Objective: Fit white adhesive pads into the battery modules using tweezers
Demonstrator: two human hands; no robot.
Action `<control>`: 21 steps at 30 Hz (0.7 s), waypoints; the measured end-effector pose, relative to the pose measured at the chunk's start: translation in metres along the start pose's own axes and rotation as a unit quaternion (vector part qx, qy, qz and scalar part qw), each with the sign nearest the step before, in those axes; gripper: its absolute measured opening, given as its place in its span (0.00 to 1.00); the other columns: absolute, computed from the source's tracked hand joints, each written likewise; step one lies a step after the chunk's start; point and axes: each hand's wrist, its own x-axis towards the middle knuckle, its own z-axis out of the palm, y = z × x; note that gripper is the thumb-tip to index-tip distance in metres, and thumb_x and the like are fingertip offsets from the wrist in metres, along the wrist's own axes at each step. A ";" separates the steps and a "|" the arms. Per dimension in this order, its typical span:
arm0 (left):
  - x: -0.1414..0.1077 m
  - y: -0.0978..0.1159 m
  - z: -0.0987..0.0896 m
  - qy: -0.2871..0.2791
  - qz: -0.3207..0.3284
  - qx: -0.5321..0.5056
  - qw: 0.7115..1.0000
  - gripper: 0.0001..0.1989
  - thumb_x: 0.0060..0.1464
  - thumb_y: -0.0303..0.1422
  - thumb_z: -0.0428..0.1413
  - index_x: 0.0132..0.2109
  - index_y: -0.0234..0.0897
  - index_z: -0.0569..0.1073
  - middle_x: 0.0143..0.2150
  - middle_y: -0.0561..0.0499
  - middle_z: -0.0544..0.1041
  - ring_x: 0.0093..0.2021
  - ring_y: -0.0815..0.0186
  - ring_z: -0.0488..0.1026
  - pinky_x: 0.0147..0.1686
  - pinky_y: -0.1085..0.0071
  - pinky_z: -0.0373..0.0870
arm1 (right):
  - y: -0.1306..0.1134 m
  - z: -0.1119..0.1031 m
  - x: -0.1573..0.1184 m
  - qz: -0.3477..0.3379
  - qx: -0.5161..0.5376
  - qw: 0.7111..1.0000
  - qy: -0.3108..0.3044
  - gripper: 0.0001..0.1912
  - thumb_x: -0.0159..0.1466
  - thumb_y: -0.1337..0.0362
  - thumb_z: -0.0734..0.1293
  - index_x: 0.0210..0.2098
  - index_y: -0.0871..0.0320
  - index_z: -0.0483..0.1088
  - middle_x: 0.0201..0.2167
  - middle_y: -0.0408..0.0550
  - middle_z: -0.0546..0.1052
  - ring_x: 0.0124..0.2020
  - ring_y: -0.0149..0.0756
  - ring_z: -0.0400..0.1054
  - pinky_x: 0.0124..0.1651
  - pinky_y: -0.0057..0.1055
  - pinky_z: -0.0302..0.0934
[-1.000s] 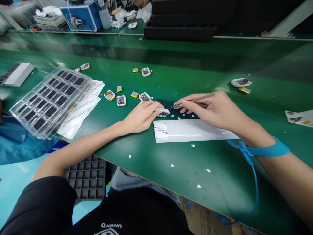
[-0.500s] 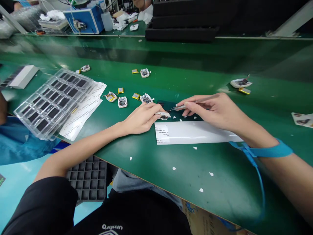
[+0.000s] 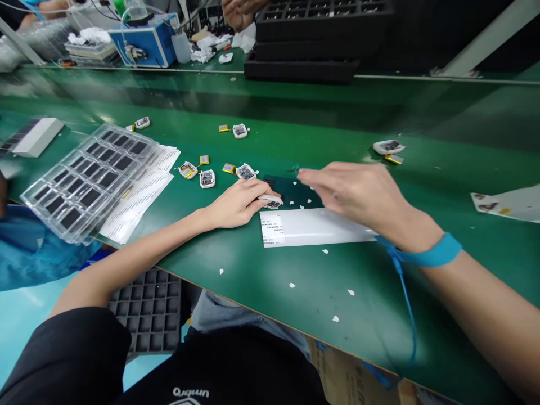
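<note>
My left hand [image 3: 241, 203] is closed on a small white device case [image 3: 271, 202] with electronics inside, at the left end of a white label strip [image 3: 316, 227]. Above the strip's right part is my right hand [image 3: 358, 188], fingers pinched together; a dark thin tip, probably of the tweezers, shows faintly just left of the fingertips. A blue band circles the right wrist. Just beyond my left fingers lies an open white case [image 3: 246, 172] joined to a yellow battery [image 3: 229, 168]. Small white stickers [image 3: 325, 251] dot the green bench around the strip.
Clear trays of dark pieces [image 3: 90, 177] rest on printed sheets [image 3: 162, 183] at left. More opened cases [image 3: 207, 179] lie farther back, one [image 3: 388, 147] at right. Black trays [image 3: 304, 67] and a blue box [image 3: 145, 45] stand behind. Another person's hands [image 3: 239, 12] show at the top.
My right hand has turned and its fingertips have drawn away from the held case; the tweezers are now mostly hidden. My left hand keeps its hold. The whole view has shifted slightly.
</note>
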 end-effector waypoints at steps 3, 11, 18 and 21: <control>0.000 0.000 -0.001 0.001 0.018 0.037 0.999 0.18 0.77 0.36 0.45 0.58 0.37 0.78 0.59 0.39 0.83 0.61 0.54 0.79 0.63 0.52 0.72 | 0.004 -0.011 0.001 0.022 -0.032 0.998 0.049 0.19 0.81 0.57 0.61 0.53 0.52 0.84 0.38 0.51 0.87 0.34 0.47 0.81 0.32 0.41 0.68; 0.000 0.037 -0.016 0.266 -0.005 -0.210 0.941 0.16 0.74 0.44 0.49 0.54 0.41 0.75 0.51 0.42 0.86 0.48 0.60 0.83 0.53 0.59 0.78 | -0.014 -0.022 0.006 -0.011 -0.072 0.994 0.087 0.15 0.80 0.60 0.64 0.56 0.49 0.83 0.38 0.48 0.86 0.37 0.44 0.81 0.29 0.37 0.67; 0.010 0.031 -0.033 0.267 -0.271 -0.516 0.768 0.12 0.67 0.33 0.50 0.43 0.34 0.78 0.45 0.40 0.87 0.29 0.68 0.72 0.36 0.68 0.73 | -0.049 -0.029 0.009 -0.085 0.008 0.981 0.175 0.23 0.75 0.72 0.69 0.63 0.42 0.78 0.49 0.41 0.87 0.42 0.44 0.84 0.35 0.38 0.76; 0.010 0.032 -0.028 0.248 -0.283 -0.514 0.771 0.10 0.66 0.32 0.57 0.37 0.32 0.79 0.35 0.44 0.85 0.24 0.72 0.64 0.26 0.73 0.63 | -0.066 -0.030 0.007 -0.115 0.026 0.977 0.178 0.30 0.73 0.75 0.70 0.68 0.41 0.74 0.51 0.39 0.87 0.43 0.44 0.84 0.37 0.38 0.78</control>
